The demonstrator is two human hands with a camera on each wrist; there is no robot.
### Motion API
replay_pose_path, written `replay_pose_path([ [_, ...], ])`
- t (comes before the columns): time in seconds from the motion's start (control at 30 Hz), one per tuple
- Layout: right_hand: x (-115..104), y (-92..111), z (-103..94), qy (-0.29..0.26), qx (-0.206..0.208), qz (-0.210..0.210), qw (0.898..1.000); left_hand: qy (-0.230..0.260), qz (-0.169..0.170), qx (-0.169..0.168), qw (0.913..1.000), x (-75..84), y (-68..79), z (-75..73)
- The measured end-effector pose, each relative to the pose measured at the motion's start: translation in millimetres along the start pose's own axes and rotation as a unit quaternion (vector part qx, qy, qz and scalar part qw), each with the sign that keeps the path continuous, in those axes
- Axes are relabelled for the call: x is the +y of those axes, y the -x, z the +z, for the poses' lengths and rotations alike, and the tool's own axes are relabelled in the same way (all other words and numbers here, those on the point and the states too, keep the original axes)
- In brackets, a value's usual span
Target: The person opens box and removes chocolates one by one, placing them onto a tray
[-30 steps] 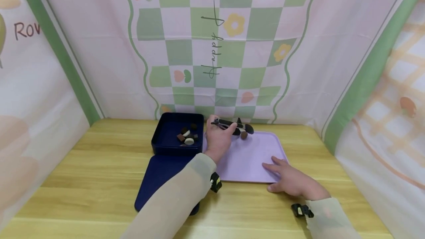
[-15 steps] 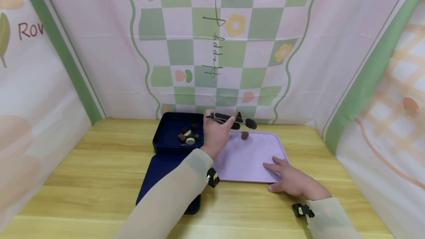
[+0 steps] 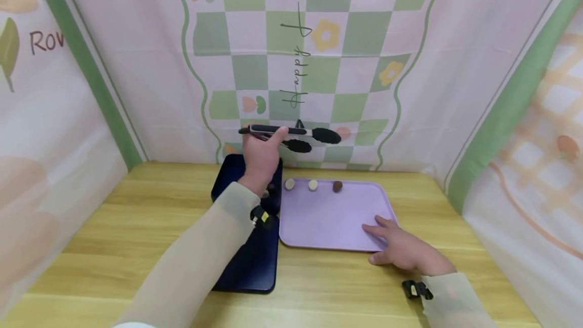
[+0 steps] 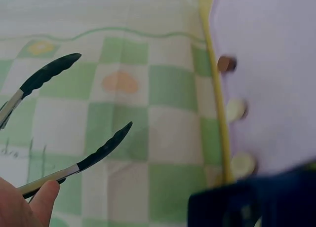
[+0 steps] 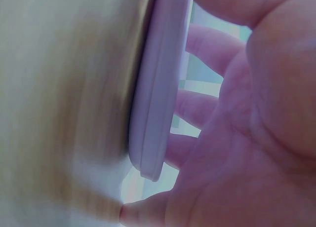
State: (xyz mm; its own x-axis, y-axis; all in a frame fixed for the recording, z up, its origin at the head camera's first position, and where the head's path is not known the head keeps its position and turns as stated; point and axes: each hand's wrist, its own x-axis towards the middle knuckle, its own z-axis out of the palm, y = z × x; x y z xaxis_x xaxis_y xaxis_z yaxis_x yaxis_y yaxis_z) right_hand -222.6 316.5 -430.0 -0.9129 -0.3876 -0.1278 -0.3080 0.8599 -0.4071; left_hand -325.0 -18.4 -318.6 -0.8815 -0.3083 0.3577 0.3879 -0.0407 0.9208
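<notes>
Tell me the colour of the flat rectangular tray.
The tray is pale lilac purple, seen best in the head view.

The left hand [image 3: 261,160] partly hides the navy box [image 3: 225,172] and its pieces [image 3: 266,194], while the left wrist view crops the tongs [image 4: 105,150].

On the table [image 3: 136,232], the box [image 3: 226,176] lies left of the tray [image 3: 332,221], and the lid [image 3: 255,259] on the near side of the box. 3 sweets [image 3: 313,185] sit in a row along the tray's far edge. The right hand [image 3: 405,247] rests at its near right corner; the left hand [image 3: 261,158] holds tongs [image 3: 296,129] above the box, before the cloth [image 3: 341,80]
</notes>
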Motion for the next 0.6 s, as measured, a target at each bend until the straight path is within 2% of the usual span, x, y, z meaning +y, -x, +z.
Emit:
replay_pose_path([
  [0.13, -0.1, 0.5, -1.3, 0.001, 0.000, -0.004, 1.000, 0.029, -0.016, 0.021, 0.9992, 7.4, -16.0, -20.9],
  [0.3, -0.4, 0.9, -1.7, 0.001, -0.002, -0.003, 1.000, 0.076, -0.042, 0.067, 0.9940, 10.6, -32.5, -48.3],
  [0.47, -0.3, 1.1, -2.0, 0.000, 0.000, -0.006, 1.000, 0.052, -0.064, 0.103, 0.9912, 6.8, -41.2, -72.0],
  [0.6, -0.3, 1.2, -1.9, 0.003, 0.004, -0.011, 1.000, 0.003, -0.073, 0.118, 0.9903, 1.2, -46.1, -88.1],
])
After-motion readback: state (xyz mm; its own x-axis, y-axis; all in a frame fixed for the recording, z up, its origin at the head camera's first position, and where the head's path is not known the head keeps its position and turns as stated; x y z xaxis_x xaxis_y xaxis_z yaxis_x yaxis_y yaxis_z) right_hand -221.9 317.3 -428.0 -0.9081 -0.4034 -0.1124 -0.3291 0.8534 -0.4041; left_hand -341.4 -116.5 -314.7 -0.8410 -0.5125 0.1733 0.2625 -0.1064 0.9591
